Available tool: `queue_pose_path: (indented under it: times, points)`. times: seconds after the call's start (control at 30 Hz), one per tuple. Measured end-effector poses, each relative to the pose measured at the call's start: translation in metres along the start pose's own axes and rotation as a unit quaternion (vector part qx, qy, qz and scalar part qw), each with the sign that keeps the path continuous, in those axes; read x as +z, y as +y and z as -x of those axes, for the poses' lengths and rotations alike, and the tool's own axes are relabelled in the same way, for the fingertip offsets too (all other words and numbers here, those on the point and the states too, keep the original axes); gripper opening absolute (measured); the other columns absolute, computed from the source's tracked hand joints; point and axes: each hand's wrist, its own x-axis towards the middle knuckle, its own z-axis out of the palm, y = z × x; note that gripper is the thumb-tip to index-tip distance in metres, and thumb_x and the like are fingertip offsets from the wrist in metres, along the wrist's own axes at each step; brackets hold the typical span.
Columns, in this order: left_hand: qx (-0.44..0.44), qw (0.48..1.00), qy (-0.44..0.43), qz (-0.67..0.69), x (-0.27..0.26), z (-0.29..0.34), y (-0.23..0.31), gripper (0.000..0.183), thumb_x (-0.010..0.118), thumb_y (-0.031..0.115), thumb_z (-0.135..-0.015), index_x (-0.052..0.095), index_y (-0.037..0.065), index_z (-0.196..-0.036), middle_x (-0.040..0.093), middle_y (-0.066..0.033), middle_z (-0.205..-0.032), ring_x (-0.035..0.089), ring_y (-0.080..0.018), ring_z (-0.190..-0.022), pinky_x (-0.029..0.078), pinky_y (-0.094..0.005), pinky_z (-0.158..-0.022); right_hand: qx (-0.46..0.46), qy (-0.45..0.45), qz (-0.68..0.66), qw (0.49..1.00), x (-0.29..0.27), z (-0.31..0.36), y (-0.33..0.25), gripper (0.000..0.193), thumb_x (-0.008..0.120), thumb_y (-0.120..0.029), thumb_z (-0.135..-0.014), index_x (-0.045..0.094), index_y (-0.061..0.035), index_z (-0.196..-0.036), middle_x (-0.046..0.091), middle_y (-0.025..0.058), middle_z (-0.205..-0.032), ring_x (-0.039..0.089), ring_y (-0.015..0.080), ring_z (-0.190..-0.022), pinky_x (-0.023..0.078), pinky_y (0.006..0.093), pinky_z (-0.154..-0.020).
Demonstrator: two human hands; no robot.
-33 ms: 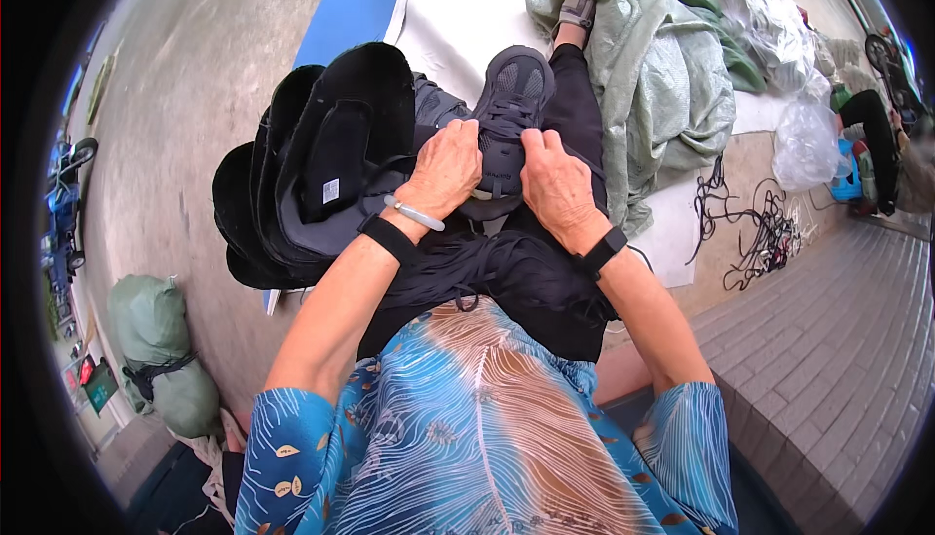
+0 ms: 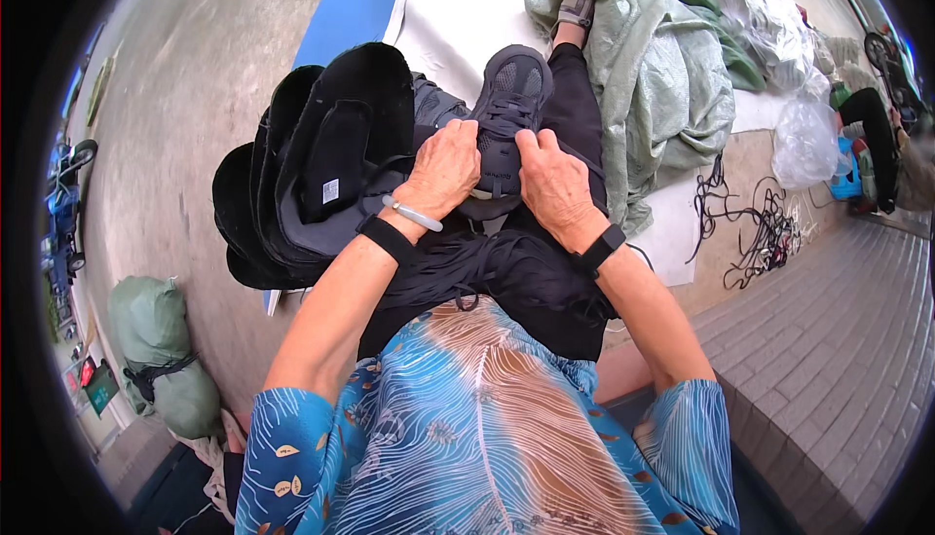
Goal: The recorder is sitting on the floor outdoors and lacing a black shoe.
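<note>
Concrete floor (image 2: 195,165) all around, a white sheet (image 2: 448,9) spread ahead, and a crumpled green sack (image 2: 672,77) sprawls across its right side. Centre stage, one dark grey shoe (image 2: 511,97) sits between the hands, toe pointing away, just beyond a heap of black laces (image 2: 477,267) on the lap! Left hand (image 2: 446,170): fingers curled, pinched closed at the shoe's left edge. Right hand (image 2: 560,184) mirrors it opposite, though exactly which bit each grips is hidden. Over left, black padded pieces (image 2: 355,87) stand stacked.
</note>
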Motion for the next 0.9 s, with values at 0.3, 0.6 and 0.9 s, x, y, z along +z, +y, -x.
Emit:
queue_pose_path:
  times: [0.3,0.6,0.9]
  points:
    - [-0.003,0.998,0.0,0.058,0.0,0.004,-0.006,0.022,0.05,0.004,-0.083,0.053,-0.002,-0.104,0.059,-0.0237,-0.092,0.059,-0.0425,-0.086,0.049,-0.0487,-0.075,-0.035,-0.001,0.14,0.99,0.006,-0.003,-0.002,0.013,0.061,-0.014,-0.073,0.058,-0.0082,-0.084,0.054,0.0074,-0.084,0.063,0.0211,-0.068,0.049,0.0316,-0.055]
    - [0.007,0.995,0.037,0.088,0.006,0.008,-0.015,0.013,0.049,0.007,-0.086,0.048,0.001,-0.098,0.058,-0.0248,-0.089,0.06,-0.0437,-0.083,0.05,-0.0496,-0.072,-0.103,-0.054,-0.086,0.99,-0.029,-0.004,-0.034,0.007,0.061,-0.01,-0.073,0.056,-0.0052,-0.075,0.05,0.0106,-0.084,0.057,0.0268,-0.078,0.046,0.0368,-0.068]
    - [-0.072,0.983,0.021,0.169,-0.005,0.005,-0.014,0.027,0.055,0.005,-0.08,0.049,0.002,-0.106,0.054,-0.0219,-0.105,0.055,-0.0436,-0.097,0.048,-0.0474,-0.08,0.054,-0.078,-0.258,0.961,-0.008,-0.018,-0.042,0.013,0.057,-0.012,-0.085,0.051,-0.0012,-0.087,0.059,0.0207,-0.077,0.06,0.0413,-0.077,0.048,0.0484,-0.066]
